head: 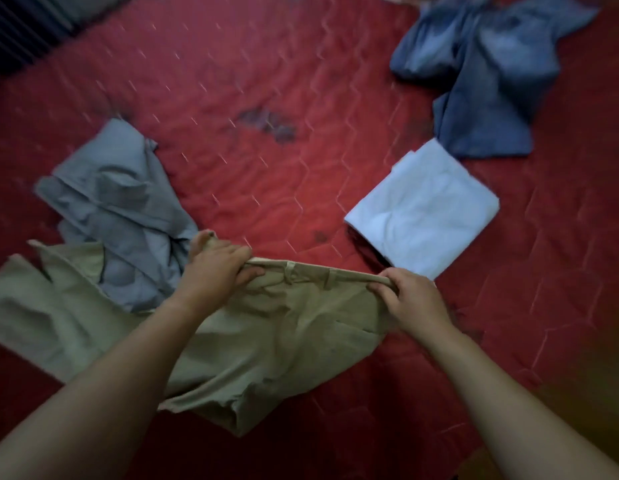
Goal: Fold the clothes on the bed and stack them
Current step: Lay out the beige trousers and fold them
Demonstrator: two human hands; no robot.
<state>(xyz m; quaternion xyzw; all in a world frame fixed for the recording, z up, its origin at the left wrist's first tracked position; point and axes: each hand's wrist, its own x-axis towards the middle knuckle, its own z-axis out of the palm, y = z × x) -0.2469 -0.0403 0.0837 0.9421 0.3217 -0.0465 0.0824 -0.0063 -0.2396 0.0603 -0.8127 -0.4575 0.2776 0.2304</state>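
A: Where is the garment being worked on?

B: The khaki trousers [266,341] are spread on the red bed [266,81], near the person's edge. The waistband [315,273] is held taut between the left hand [214,271] and the right hand [412,299]; the fingers of each are closed in a pinch on one end of it.

A: And how is the cloth laid from there?

B: The waistband runs left to right across the view. The legs are trailed away to the left and toward the person, passing under the left forearm, so the long axis is set at a slant. One leg end is draped partly over the crumpled grey garment [121,209].

A: Which hand would be favoured for the fold?

B: Neither is nearer to the waistband, since both are on it. The leg ends are nearer the left hand, so it is judged that a lengthwise fold would be led from that side, once the legs are drawn clear of the grey piece.

A: What else is seen?

B: A folded pale blue piece [425,209] is set just beyond the right hand, likely the start of the stack. Crumpled blue denim [491,71] is left unfolded at the far right.
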